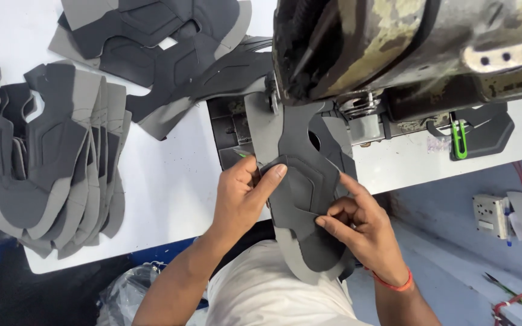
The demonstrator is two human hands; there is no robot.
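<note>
Grey shoe-upper panel (pixel 305 181) runs lengthwise from sewing machine (pixel 406 48) toward body; left hand (pixel 243 196), right hand (pixel 357 226) pinch edges.

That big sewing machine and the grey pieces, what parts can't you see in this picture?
- Needle: head view, hidden behind the sewing machine body.
- Top of the grey piece held by the left hand and right hand: it runs under the machine.
- Piles of grey pieces: the picture's left and top edges cut them off.
- White box at right: too small and blurred to tell its kind.
</note>
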